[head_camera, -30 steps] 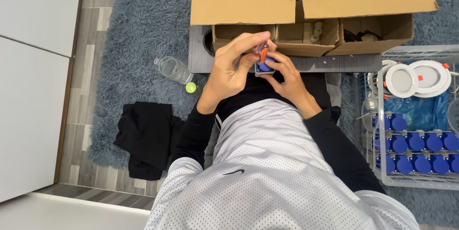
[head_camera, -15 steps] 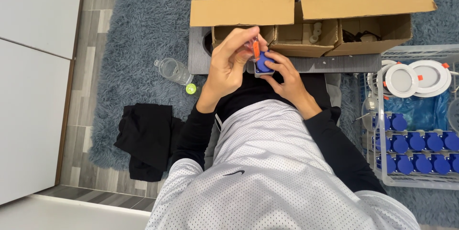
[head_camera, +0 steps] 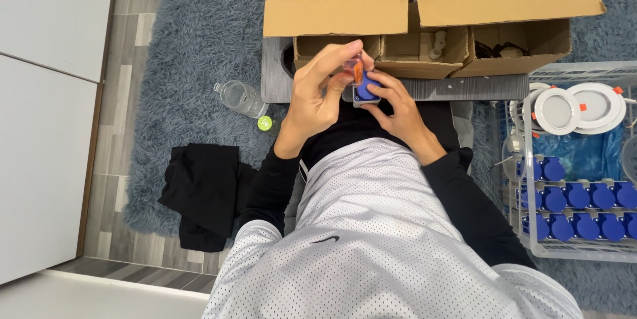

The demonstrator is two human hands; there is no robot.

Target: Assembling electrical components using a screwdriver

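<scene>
A small blue-and-grey socket part (head_camera: 365,88) is being held just above the middle of the frame, in front of a row of cardboard boxes. It is being gripped from the right and below by the right hand (head_camera: 397,108), whose fingers are being kept closed around its body. An orange-handled tool (head_camera: 357,70) is being pinched between thumb and fingertips of the left hand (head_camera: 317,97), its tip being pressed against the top of the blue part. Both forearms are being shown in black sleeves, with a white mesh jersey (head_camera: 385,239) filling the lower centre of the frame.

Across the top of the frame, a large open cardboard box (head_camera: 332,14) is being used to hold more blue parts, and a second box (head_camera: 511,2) to its right is being filled with white housings. Smaller open boxes (head_camera: 464,50) are being kept below them. At the right edge, a white wire basket (head_camera: 531,226) is being stocked with rows of blue caps, with round white light fittings (head_camera: 577,110) lying above them. At left of centre, a clear plastic bottle (head_camera: 240,98) is lying on a grey shaggy rug (head_camera: 192,60), its green cap (head_camera: 265,123) just beside it. A black garment (head_camera: 202,193) is lying crumpled at lower left.
</scene>
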